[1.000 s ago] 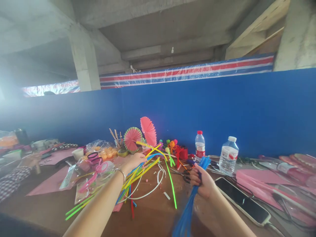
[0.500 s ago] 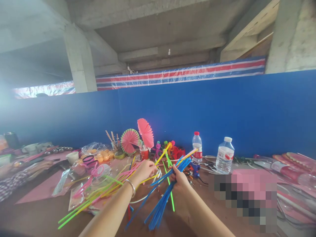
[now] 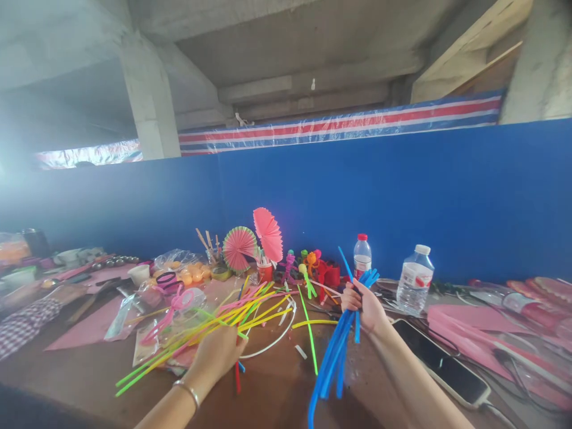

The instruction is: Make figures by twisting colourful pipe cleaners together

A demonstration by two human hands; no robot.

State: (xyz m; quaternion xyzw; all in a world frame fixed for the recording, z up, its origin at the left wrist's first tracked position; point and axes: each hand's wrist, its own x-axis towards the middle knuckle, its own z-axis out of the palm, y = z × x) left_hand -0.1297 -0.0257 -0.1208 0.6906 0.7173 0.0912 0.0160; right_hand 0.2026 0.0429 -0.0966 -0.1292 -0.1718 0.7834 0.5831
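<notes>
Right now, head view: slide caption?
Right hand grips blue pipe cleaners; left hand at the multicoloured pile.

On my worktop (image 3: 286, 396) I see a phone (image 3: 440, 362) at right, near a white-capped bottle (image 3: 414, 283), with a red-capped bottle (image 3: 362, 259) to its left; farther left stand a pink fan (image 3: 269, 235), a green-edged fan (image 3: 239, 245) and a white cup (image 3: 139, 274), and a blue partition (image 3: 379, 202) rises behind
</notes>
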